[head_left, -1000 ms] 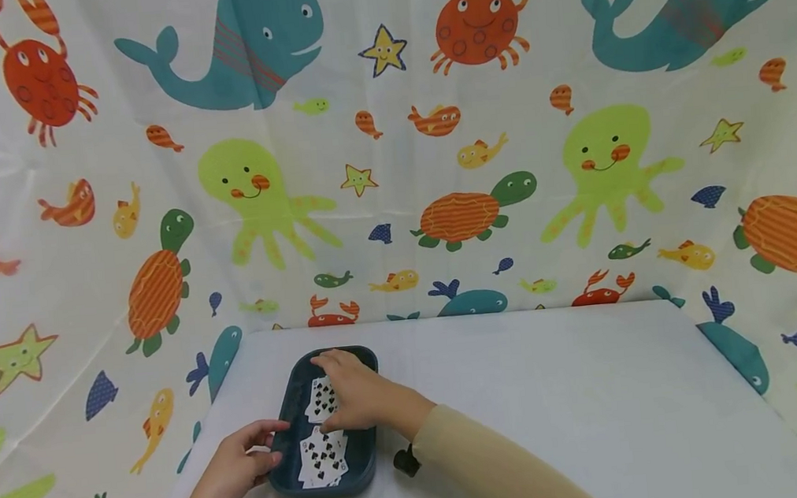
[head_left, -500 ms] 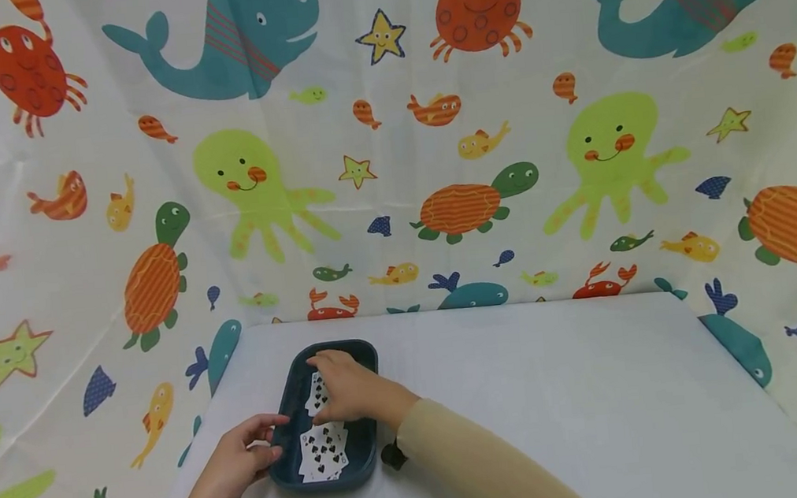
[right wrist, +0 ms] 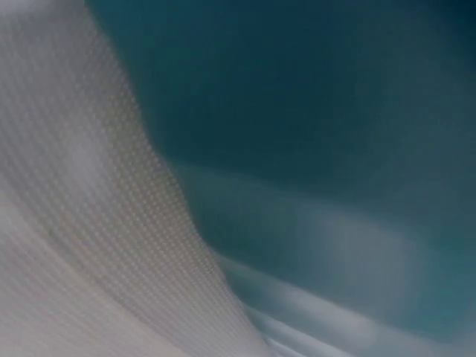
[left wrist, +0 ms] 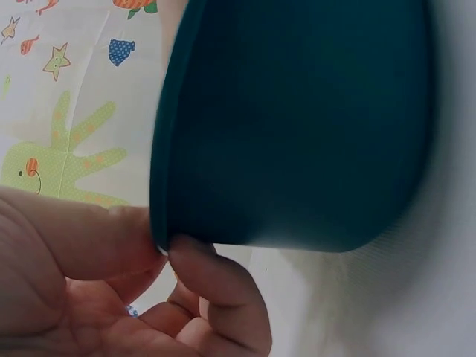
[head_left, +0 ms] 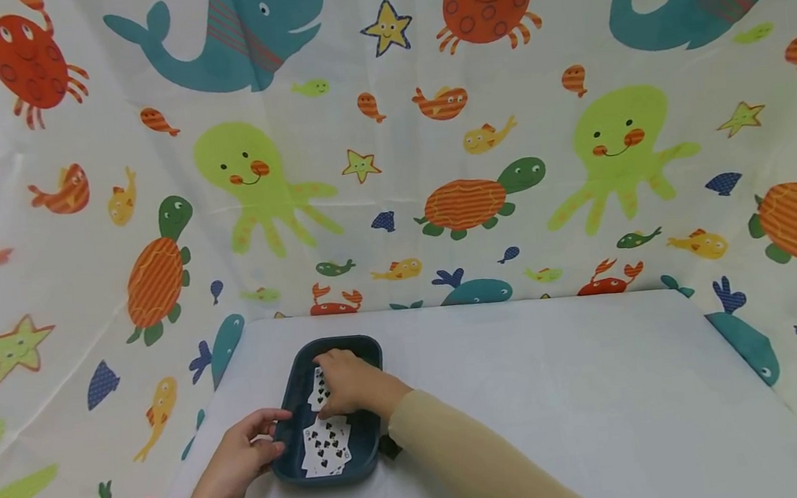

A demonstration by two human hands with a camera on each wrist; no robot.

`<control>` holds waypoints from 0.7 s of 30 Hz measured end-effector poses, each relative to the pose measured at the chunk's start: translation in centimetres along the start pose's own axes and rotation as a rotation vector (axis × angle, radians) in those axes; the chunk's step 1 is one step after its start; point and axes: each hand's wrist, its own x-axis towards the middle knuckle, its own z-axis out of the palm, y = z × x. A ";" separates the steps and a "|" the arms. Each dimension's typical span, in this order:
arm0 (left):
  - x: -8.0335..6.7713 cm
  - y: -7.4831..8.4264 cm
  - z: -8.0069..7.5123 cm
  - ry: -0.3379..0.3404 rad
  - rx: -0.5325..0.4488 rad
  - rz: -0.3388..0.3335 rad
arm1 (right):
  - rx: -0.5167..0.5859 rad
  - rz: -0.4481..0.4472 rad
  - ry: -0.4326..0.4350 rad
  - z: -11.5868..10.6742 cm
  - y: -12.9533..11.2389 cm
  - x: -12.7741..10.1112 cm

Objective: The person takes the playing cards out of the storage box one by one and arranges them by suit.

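From the head view, a dark teal tray (head_left: pixel 370 345) sits toward the near left of the white tabletop (head_left: pixel 560 393), with playing cards (head_left: pixel 326 443) fanned inside it. The right hand (head_left: pixel 348 384) lies over the cards at the tray's far end, fingers bent down onto them; whether it pinches a card or only presses I cannot tell. The left hand (head_left: pixel 242 456) grips the tray's left rim, thumb on top.

The left wrist view shows that grip closely: the thumb (left wrist: pixel 82 242) and a finger (left wrist: pixel 219 290) pinch the tray's (left wrist: pixel 297 119) edge, the outer wall filling the frame.

The right wrist view is blurred (teal tray wall (right wrist: pixel 312 111) and pale surface, no fingers seen).

To do this well, I judge the left hand should keep the tray pinned flat to the tabletop, so it does not slide, while the right fingertips work one card at a time rather than dragging the fan.
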 end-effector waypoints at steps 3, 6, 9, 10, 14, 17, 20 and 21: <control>0.0 -0.1 0.0 0.002 -0.005 0.003 | -0.035 0.006 -0.003 0.2 0.0 0.2; -0.1 -0.1 0.0 0.001 -0.008 0.005 | -0.059 0.013 -0.004 0.4 0.0 0.4; -0.2 -0.1 0.0 0.000 -0.014 0.003 | -0.075 0.023 -0.001 0.6 0.1 0.5; -0.3 -0.1 -0.1 -0.002 -0.014 0.004 | -0.080 0.026 0.000 0.7 0.1 0.5; -0.3 -0.2 -0.1 -0.005 -0.016 0.006 | -0.087 0.031 0.004 0.6 -0.1 0.5; -0.2 -0.2 -0.1 -0.003 -0.019 0.011 | -0.086 0.032 0.001 0.4 -0.3 0.2; -0.1 -0.3 0.0 0.004 -0.023 0.010 | -0.085 0.035 -0.001 0.2 -0.4 0.0; -0.1 -0.4 0.0 0.005 -0.025 0.010 | -0.086 0.034 0.000 0.2 -0.4 0.0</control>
